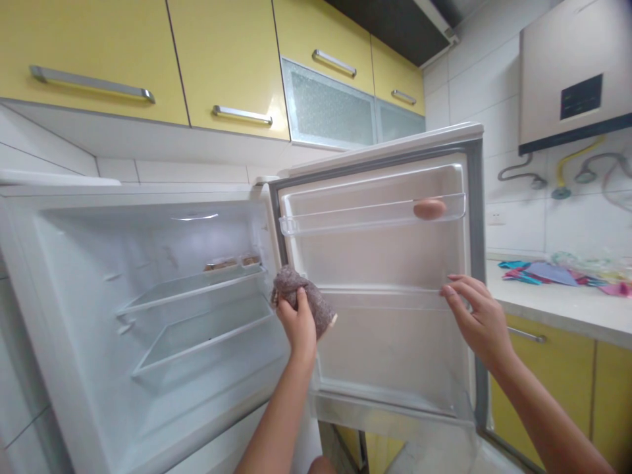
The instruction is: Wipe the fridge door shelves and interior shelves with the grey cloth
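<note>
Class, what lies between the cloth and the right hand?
In the head view, the door's inner panel and clear middle rack show between cloth and right hand.

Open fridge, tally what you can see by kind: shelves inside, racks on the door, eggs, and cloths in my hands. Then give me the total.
Inside shelves: 2 (upper shelf, lower shelf)
Door racks: 3 (top rack, middle rack, bottom rack)
Egg: 1, in the top rack
Cloth: 1, in your left hand
Total: 7

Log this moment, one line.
left hand: gripping brown cloth | right hand: at middle door rack, contact unclear | fridge door: open | egg: in top door rack
</note>
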`<state>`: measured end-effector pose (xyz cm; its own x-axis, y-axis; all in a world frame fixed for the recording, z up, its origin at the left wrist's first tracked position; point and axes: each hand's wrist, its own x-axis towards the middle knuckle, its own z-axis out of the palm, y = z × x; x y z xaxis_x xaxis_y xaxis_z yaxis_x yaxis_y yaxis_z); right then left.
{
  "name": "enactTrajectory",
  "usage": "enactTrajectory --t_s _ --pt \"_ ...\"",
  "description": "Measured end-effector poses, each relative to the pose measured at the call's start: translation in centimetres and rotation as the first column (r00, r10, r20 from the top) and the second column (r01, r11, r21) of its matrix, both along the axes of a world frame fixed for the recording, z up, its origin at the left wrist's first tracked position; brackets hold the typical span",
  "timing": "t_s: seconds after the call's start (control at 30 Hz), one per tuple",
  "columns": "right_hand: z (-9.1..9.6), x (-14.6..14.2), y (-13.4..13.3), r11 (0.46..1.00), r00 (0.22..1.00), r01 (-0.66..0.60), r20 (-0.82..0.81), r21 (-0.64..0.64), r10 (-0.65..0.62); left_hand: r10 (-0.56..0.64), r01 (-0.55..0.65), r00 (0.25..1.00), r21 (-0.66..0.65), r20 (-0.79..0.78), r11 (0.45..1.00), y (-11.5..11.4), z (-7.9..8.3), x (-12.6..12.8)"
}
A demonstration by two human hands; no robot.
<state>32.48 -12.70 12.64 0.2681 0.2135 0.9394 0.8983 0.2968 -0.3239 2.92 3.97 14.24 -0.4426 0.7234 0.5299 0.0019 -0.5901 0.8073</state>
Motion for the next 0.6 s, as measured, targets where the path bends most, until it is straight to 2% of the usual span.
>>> enactTrajectory --t_s 0.07,0.13,0.2,0.27,0.33,0.43,0.53,0.6 --pt "-0.1 0.1 0.1 1.000 1.000 -0.018 -0.017 0.000 0.018 0.189 -0.156 0.961 0.167 -0.202 0.973 0.0 -1.0 -0.1" --pt "-0.2 0.2 0.1 0.999 0.998 -0.044 -0.034 -0.002 0.043 0.297 -0.208 0.906 0.295 -0.302 0.933 -0.4 -2.1 0.1" --pt "-0.3 0.3 0.1 0.998 0.997 -0.063 -0.051 -0.004 0.063 0.349 -0.214 0.874 0.378 -0.337 0.901 -1.2 -3.1 0.9" --pt "-0.4 0.2 0.1 0.998 0.996 -0.063 -0.068 -0.008 0.062 0.341 -0.214 0.878 0.364 -0.335 0.907 -2.6 -4.0 2.3" --pt "-0.4 0.0 -0.1 0.999 0.996 -0.049 -0.081 -0.015 0.048 0.277 -0.188 0.909 0.286 -0.313 0.940 -4.5 -4.5 4.2" --pt "-0.4 -0.3 -0.7 0.999 0.996 -0.040 -0.086 -0.031 0.037 0.126 -0.091 0.966 0.160 -0.226 0.983 -7.6 -4.5 7.6" --pt "-0.4 -0.6 -1.3 0.998 0.997 -0.034 -0.075 -0.049 0.031 -0.101 0.101 0.994 -0.004 0.035 0.995 -9.8 -3.9 10.5" --pt "-0.3 -0.8 -1.6 0.998 0.998 -0.027 -0.065 -0.056 0.024 -0.243 0.271 0.931 -0.071 0.272 0.960 -10.3 -3.4 11.7"
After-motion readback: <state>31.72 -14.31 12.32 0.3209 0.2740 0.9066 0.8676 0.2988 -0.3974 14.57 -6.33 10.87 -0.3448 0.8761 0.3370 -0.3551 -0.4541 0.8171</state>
